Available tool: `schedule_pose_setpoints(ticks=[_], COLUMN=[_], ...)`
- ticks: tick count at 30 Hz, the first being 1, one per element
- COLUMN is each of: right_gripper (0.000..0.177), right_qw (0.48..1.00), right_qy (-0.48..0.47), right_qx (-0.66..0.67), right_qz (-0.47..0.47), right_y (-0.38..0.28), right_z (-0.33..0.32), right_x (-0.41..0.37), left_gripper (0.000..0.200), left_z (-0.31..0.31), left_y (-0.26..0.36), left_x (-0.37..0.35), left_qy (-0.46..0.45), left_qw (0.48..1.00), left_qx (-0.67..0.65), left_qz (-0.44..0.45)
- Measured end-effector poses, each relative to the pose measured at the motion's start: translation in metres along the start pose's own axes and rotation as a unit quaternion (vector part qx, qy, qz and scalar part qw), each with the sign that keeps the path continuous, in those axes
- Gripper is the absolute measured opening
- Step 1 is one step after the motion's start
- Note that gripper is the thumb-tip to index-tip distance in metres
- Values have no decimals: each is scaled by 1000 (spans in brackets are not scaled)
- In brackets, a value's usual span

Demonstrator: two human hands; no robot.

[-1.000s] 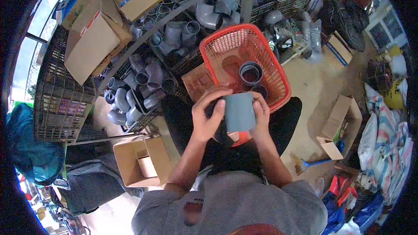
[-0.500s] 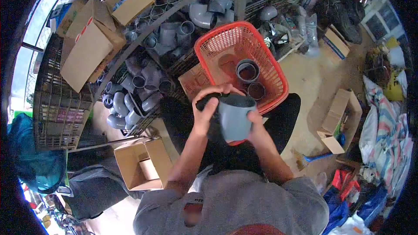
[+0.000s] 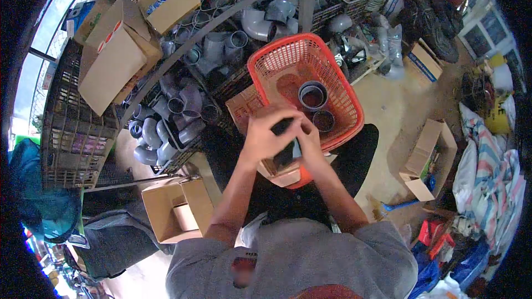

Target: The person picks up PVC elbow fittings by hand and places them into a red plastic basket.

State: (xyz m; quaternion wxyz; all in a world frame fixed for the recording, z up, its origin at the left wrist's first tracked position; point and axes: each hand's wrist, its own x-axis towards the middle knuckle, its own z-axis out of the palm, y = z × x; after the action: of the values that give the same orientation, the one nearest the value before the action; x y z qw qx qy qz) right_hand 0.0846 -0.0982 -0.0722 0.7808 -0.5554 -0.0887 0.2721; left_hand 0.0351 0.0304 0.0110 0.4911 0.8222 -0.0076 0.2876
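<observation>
Above the near end of a red plastic basket, my two hands are close together with fingers curled. My left hand is closed around a dark object, mostly hidden by the fingers; its kind I cannot make out. My right hand is closed beside it, fingertips near the left ones. A sliver of a grey pipe fitting shows between the hands; the rest is covered. Inside the basket stand a grey pipe fitting and a second, darker round fitting, open ends up.
Crates of grey pipe elbows lie ahead and left, behind a metal bar. An open cardboard box stands at my left, another box at my right. Cardboard lies below my hands.
The grey fitting, plainly visible before, is now mostly hidden by my hands. My right hand has moved left and up, close to my left hand. The view has shifted slightly.
</observation>
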Motion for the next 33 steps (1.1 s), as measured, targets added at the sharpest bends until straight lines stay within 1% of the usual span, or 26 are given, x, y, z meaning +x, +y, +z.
schedule_pose_setpoints(ticks=[3,4,5,6,7,8,9,10,11,12,13,14,16,17,18,20,21,22,24,25,26,28,29,30,32,33], right_gripper=[29,29,29,29,36,36,40,45,45,41,38,38,33,35,35,48,57,57,51,41,41,39,43,43,46,46], right_qw=[994,993,976,948,939,939,973,984,984,996,999,999,986,971,970,981,987,986,996,997,997,996,989,988,973,982], right_qy=[13,11,16,20,74,74,101,124,124,56,-14,-17,-98,-169,-172,-126,-148,-151,-38,-30,-28,73,81,86,117,98], right_qx=[95,95,198,298,319,320,210,94,94,37,-20,-21,19,-168,-170,-113,-64,-66,-68,-51,-51,34,102,102,186,148], right_qz=[60,62,89,114,103,102,6,-90,-88,-58,-27,-25,132,30,31,99,6,9,51,56,54,49,73,74,64,61], right_y=[11,-4,-20,-31,-31,-22,-7,2,1,0,-2,-4,-32,-55,-51,-24,13,15,20,4,1,-14,-32,-33,-30,-1], right_z=[-6,3,11,18,22,19,12,7,-1,-12,-16,-17,-8,-3,-4,-9,-23,-22,-16,-9,-9,-3,1,0,-3,-25], right_x=[11,7,1,-1,2,7,13,17,16,12,7,1,-19,-30,-33,-36,-31,-31,-32,-32,-28,-20,-22,-15,-2,11], left_gripper=[18,22,30,30,31,32,30,30,28,27,28,28,29,29,31,29,29,28,28,26,24,21,23,26,32,38], left_z=[0,0,0,6,14,18,8,1,-6,-12,-17,-23,-31,-31,-24,-21,-19,-18,-15,-13,-9,-2,0,3,12,11], left_y=[-35,-43,-51,-59,-62,-66,-39,-25,-15,-7,-2,4,17,23,24,47,46,43,35,25,15,17,16,16,34,30], left_x=[-5,-9,-18,-28,-36,-45,-39,-37,-36,-36,-31,-27,-20,-14,-15,-17,-14,-14,-20,-23,-26,-33,-36,-40,-43,-49], left_qy=[83,112,101,103,143,180,162,162,119,72,29,32,-60,-83,-105,-138,-135,-110,-87,-34,17,163,169,175,121,61], left_qw=[968,940,898,898,882,862,896,896,957,991,998,998,997,995,991,990,990,993,995,998,999,986,985,984,992,994], left_qx=[-195,-279,-379,-378,-377,-373,-312,-312,-200,-83,-37,-35,-56,-21,-29,-17,-15,-6,3,-6,-16,32,29,26,42,80], left_qz=[-137,-163,-200,-199,-245,-292,-270,-270,-175,-77,-37,-39,-7,48,78,23,26,42,55,45,36,-28,-27,-27,-2,42])
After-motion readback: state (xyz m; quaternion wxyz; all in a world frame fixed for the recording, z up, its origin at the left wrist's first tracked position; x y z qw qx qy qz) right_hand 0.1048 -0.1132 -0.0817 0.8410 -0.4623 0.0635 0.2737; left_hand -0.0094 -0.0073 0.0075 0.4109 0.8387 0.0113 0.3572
